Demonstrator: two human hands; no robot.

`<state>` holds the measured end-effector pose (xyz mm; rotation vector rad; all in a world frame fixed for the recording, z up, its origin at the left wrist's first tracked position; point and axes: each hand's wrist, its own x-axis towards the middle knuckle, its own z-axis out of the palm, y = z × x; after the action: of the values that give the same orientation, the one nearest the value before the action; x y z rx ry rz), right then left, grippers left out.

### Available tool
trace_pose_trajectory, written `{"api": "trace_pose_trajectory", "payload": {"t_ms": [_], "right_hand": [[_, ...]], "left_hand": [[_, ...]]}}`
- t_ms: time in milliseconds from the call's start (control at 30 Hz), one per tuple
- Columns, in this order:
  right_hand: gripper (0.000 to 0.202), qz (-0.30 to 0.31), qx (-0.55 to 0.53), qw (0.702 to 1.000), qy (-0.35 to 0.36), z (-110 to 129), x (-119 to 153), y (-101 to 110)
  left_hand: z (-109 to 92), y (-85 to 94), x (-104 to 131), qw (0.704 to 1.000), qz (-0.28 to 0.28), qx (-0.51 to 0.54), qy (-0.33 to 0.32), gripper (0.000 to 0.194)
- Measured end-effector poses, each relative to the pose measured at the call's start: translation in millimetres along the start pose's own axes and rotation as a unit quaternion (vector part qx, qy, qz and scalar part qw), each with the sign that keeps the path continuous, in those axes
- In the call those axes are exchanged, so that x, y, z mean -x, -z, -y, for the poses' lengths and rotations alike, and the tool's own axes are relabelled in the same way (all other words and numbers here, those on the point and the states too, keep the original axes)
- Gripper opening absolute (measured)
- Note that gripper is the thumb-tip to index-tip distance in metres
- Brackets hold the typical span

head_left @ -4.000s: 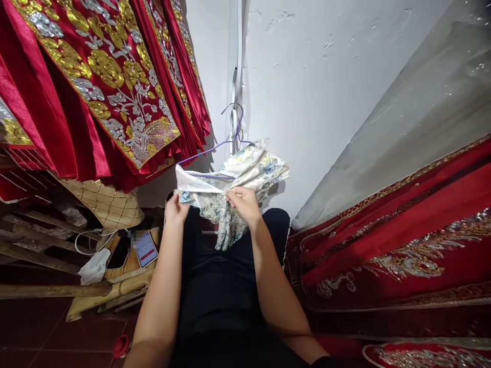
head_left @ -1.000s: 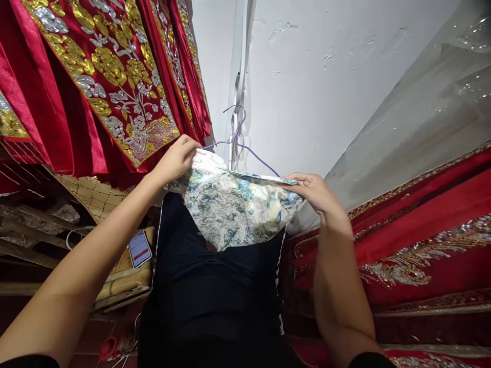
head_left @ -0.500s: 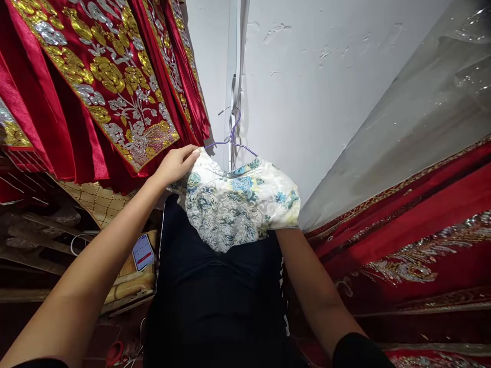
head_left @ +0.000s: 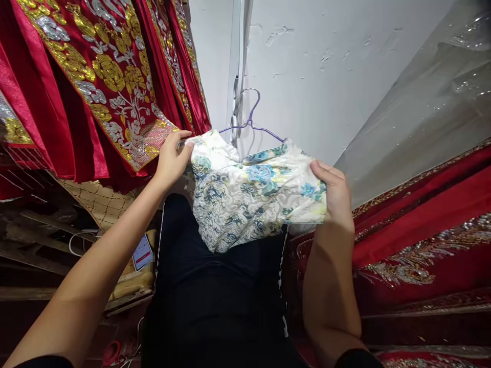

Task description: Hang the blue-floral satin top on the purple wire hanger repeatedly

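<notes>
A white garment [head_left: 249, 189] with blue and green flowers hangs on a purple wire hanger [head_left: 251, 121] in front of my body. The hanger's hook points up and is over nothing. My left hand [head_left: 175, 156] pinches the garment's shoulder at the left, thumb in front. On the other side, my right hand [head_left: 333, 186] grips the sleeve, with the thumb on the front and the fingers partly hidden behind the cloth. The lower part of the garment is bunched and wrinkled.
Red clothes with gold and silver embroidery [head_left: 111, 76] hang at the left. A phone [head_left: 142, 253] lies on a wooden surface below them. A white wall [head_left: 299, 66] stands ahead. At the right are red beaded fabric [head_left: 422, 245] and a sheer cover [head_left: 406, 112].
My right hand has come out from inside or behind the garment and now holds its right sleeve. The garment and hanger have shifted right and up. My left hand has moved slightly left.
</notes>
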<state>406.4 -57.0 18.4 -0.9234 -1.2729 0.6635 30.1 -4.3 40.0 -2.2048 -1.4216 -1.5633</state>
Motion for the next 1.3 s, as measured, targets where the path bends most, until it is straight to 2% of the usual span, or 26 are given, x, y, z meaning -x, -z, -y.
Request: {"api": "trace_pose_trajectory", "payload": {"t_ms": [133, 167, 200, 233, 300, 333, 400, 467, 500, 533, 567, 600, 633, 667, 700, 767, 833, 867, 900, 967, 1033, 1100, 1200, 1267, 1300], "right_hand": [[0.023, -0.044, -0.071, 0.995, -0.061, 13.1, 33.9, -0.2], [0.024, -0.036, -0.082, 0.994, -0.06, 19.2, 47.0, -3.0], [0.026, -0.002, -0.094, 0.994, -0.063, 26.5, 60.6, -6.9], [0.028, 0.061, -0.098, 0.991, -0.071, 34.5, 73.5, -11.6], [0.029, 0.233, -0.058, 0.968, -0.075, 50.2, 94.1, -22.8], [0.03, 0.317, -0.025, 0.946, -0.064, 56.2, 100.3, -28.9], [0.035, 0.478, 0.023, 0.877, -0.041, 60.5, 103.2, -40.9], [0.038, 0.586, 0.014, 0.808, -0.054, 51.7, 94.4, -51.7], [0.035, 0.597, 0.002, 0.799, -0.07, 42.2, 87.0, -56.5], [0.032, 0.569, -0.006, 0.818, -0.08, 30.0, 78.4, -60.9], [0.03, 0.501, 0.001, 0.862, -0.078, 15.8, 69.6, -64.8], [0.031, 0.389, 0.017, 0.92, -0.05, 0.7, 61.2, -68.4], [0.037, 0.286, 0.05, 0.957, -0.012, -14.2, 53.8, -71.6], [0.044, 0.227, 0.085, 0.97, 0.018, -27.8, 47.8, -74.1], [0.045, 0.197, 0.108, 0.974, 0.037, -39.5, 43.4, -75.9], [0.035, 0.216, 0.121, 0.968, 0.03, -55.1, 38.4, -76.5], [0.033, 0.265, 0.09, 0.96, -0.006, -61.0, 34.9, -73.3], [0.036, 0.266, 0.062, 0.962, -0.021, -61.3, 32.1, -70.7], [0.037, 0.246, 0.03, 0.968, -0.031, -60.5, 27.7, -68.0], [0.038, 0.165, -0.029, 0.985, -0.036, -57.3, 13.1, -63.5], [0.04, 0.073, -0.067, 0.995, -0.029, -53.3, -7.9, -61.6], [0.043, 0.021, -0.079, 0.997, -0.001, -49.6, -30.1, -62.1], [0.043, -0.026, -0.084, 0.995, 0.05, -47.0, -53.4, -62.8], [0.043, -0.048, -0.088, 0.993, 0.068, -48.5, -58.0, -59.6], [0.043, -0.056, -0.091, 0.992, 0.07, -50.1, -57.1, -56.4]], "left_hand": [[-35.6, 7.8, 15.2, 0.996, 0.047, 0.077, -0.007, 0.038], [-45.3, 8.7, 19.9, 0.99, 0.075, 0.122, 0.007, 0.04], [-55.2, 9.1, 24.4, 0.977, 0.112, 0.18, 0.03, 0.042], [-65.3, 9.1, 28.6, 0.956, 0.153, 0.245, 0.061, 0.045], [-84.4, 9.3, 36.5, 0.891, 0.232, 0.362, 0.142, 0.048], [-92.5, 10.3, 40.5, 0.858, 0.26, 0.403, 0.184, 0.049], [-103.3, 15.6, 49.5, 0.808, 0.288, 0.444, 0.257, 0.045], [-105.6, 26.1, 59.2, 0.784, 0.309, 0.442, 0.307, 0.039], [-103.9, 33.0, 63.8, 0.778, 0.328, 0.429, 0.322, 0.039], [-100.6, 40.7, 67.7, 0.774, 0.354, 0.408, 0.329, 0.041], [-96.5, 49.0, 70.5, 0.776, 0.381, 0.382, 0.327, 0.042], [-91.8, 57.4, 72.1, 0.783, 0.404, 0.354, 0.314, 0.042], [-86.9, 65.4, 72.3, 0.797, 0.418, 0.325, 0.292, 0.042], [-82.1, 72.7, 71.2, 0.815, 0.423, 0.296, 0.263, 0.041], [-77.3, 78.9, 68.8, 0.835, 0.421, 0.267, 0.232, 0.039], [-67.6, 86.2, 61.5, 0.873, 0.406, 0.207, 0.174, 0.036], [-57.1, 85.5, 52.6, 0.917, 0.351, 0.135, 0.134, 0.035], [-51.7, 82.1, 48.4, 0.94, 0.303, 0.101, 0.119, 0.033], [-46.5, 77.1, 44.6, 0.961, 0.244, 0.073, 0.106, 0.031], [-38.3, 63.9, 39.2, 0.989, 0.121, 0.038, 0.073, 0.023], [-34.6, 49.3, 38.7, 1.0, 0.02, 0.016, 0.01, 0.02], [-35.7, 34.7, 45.1, 0.996, -0.046, -0.007, -0.074, 0.019], [-41.6, 10.7, 68.1, 0.984, -0.076, -0.025, -0.16, 0.014], [-44.4, -8.5, 88.0, 0.986, -0.036, -0.02, -0.162, 0.014], [-44.9, -19.0, 97.4, 0.989, 0.006, -0.008, -0.147, 0.017]]}}
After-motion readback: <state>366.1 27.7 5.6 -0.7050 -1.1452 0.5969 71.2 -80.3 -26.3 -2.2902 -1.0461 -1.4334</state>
